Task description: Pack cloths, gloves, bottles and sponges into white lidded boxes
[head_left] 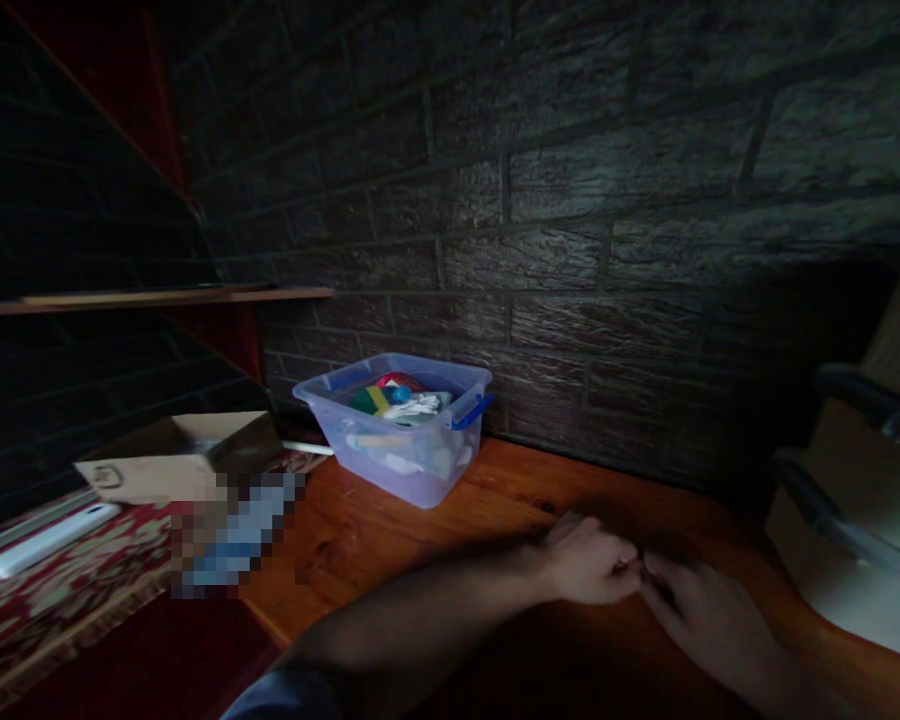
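Note:
My left hand (591,562) reaches in from the lower left over the wooden table (390,535), its fingers curled inward. My right hand (686,598) comes from the lower right, also with fingers bent. Their fingertips meet just above the tabletop. Whatever may be pinched between them is too dark and small to make out. Behind and left of the hands stands a clear plastic bin (412,485) with blue latches and no lid on. Inside it lie a green and yellow item (375,400), a red item (401,382) and pale packets (420,407).
A cardboard box (142,480) sits on a red patterned cloth (82,570) at the left, near a long white object (51,540). A pixelated patch hides something beside it. A shelf (270,294) juts from the dark brick wall (555,230). A large pale container (847,530) stands right.

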Motion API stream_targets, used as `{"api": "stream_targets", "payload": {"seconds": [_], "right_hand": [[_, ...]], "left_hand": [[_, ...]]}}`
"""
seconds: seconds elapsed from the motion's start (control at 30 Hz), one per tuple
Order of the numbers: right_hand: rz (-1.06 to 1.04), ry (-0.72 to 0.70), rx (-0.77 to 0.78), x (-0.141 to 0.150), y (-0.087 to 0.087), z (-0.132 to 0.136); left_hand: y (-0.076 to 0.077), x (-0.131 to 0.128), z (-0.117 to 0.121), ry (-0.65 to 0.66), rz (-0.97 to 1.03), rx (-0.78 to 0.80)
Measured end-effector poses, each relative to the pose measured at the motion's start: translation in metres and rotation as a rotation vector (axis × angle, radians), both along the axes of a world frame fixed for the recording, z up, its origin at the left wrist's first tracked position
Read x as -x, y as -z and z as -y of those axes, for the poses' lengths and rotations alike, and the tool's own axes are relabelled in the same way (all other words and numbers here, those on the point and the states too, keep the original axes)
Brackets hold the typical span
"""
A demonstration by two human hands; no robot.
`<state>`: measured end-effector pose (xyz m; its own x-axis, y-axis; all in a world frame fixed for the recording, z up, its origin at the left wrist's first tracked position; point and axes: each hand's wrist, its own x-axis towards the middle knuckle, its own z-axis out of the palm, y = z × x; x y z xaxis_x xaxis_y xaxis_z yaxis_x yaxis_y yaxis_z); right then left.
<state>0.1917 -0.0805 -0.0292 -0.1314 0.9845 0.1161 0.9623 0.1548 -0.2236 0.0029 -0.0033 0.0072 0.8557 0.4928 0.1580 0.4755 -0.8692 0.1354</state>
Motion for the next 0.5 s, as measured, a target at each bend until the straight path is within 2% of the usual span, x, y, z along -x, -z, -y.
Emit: {"api": "stream_targets", "payload": {"seconds": [0.3,0.5], "right_hand": [[-0.053,-0.011,-0.042,-0.0004,0.001,0.0004],[-0.007,0.025,-0.018,-0.0015,0.0056,-0.0008]], "left_hand": [[-0.0039,0.0028,0.0024,-0.029,0.051,0.008],[-0.0039,0.0023,0.0003,-0.005,0.147,0.063]]}}
